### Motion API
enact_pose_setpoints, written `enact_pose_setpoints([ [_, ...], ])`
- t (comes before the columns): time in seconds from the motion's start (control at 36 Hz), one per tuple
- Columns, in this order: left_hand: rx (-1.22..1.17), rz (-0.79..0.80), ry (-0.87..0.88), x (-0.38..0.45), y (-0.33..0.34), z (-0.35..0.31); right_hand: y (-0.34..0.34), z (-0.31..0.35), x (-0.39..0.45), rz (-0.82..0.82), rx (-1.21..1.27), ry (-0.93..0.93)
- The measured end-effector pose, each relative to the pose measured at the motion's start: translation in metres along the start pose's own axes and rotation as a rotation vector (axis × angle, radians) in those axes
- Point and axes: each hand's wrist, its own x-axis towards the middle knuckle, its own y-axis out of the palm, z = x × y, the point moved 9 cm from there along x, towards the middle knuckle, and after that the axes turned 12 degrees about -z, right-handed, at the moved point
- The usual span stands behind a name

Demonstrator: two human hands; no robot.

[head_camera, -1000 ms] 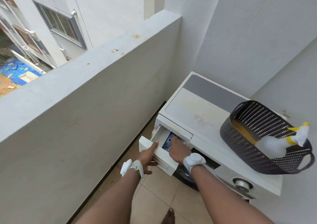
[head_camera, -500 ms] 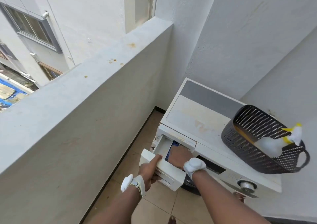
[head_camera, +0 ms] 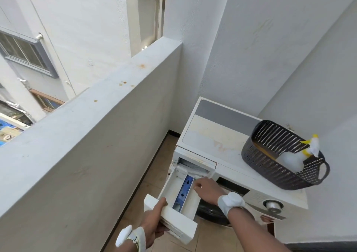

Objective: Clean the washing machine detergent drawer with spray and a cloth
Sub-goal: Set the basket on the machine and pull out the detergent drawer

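The left hand [head_camera: 152, 222] is gripping the detergent drawer [head_camera: 177, 195] front while the right hand [head_camera: 206, 191] is holding its side; extraction is underway, and freeing it likely calls for pressing the blue insert [head_camera: 183, 191] beside the right fingers.

The washing machine [head_camera: 222, 136] stands in the corner, with a low wall [head_camera: 87, 136] on its left. A basket [head_camera: 274, 166] sits at the right edge of its top, with a spray bottle [head_camera: 293, 159] inside. The drawer [head_camera: 179, 197] sticks out from the front left corner, over the floor [head_camera: 212, 238].
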Motion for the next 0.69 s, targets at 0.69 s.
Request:
enact_pose_setpoints([
  [0.69, -0.289, 0.041, 0.384, -0.081, 0.058, -0.250, -0.212, 0.078, -0.022, -0.720, 0.373, -0.267],
])
